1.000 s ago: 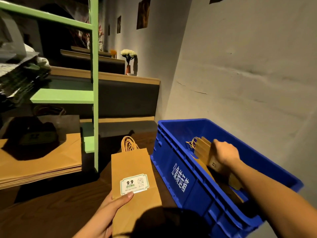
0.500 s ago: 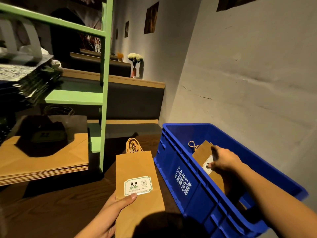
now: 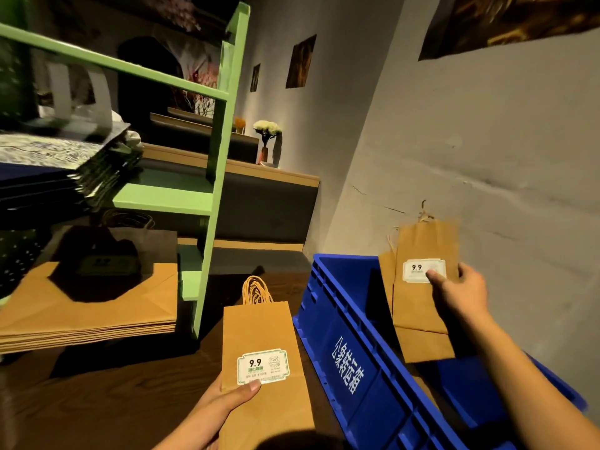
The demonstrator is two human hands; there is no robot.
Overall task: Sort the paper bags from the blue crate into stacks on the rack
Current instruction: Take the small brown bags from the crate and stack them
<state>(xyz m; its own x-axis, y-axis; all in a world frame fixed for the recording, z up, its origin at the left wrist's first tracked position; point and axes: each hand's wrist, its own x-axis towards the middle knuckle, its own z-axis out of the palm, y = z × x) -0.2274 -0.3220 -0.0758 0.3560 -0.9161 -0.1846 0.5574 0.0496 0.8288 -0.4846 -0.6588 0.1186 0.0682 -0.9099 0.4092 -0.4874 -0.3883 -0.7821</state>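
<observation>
My left hand (image 3: 224,407) grips a small brown paper bag (image 3: 259,332) with a white "9.9" label and twisted handles, held flat over the wooden floor left of the blue crate (image 3: 350,358). My right hand (image 3: 464,287) holds up two or three similar small brown bags (image 3: 418,303) above the crate, thumb on the top label. The green rack (image 3: 214,157) stands at left. Its lower shelf carries a stack of large brown bags (image 3: 97,310), and a shelf above carries a stack of dark patterned bags (image 3: 65,170).
A grey wall runs close along the crate's right side. Behind the rack sit dark benches with wooden tops and a vase of white flowers (image 3: 268,138). A dark bag (image 3: 107,254) lies on the brown stack. Wooden floor shows between rack and crate.
My right hand has lifted small brown bags up out of the crate. The left hand keeps its bag in about the same place while the view has swung left and closer.
</observation>
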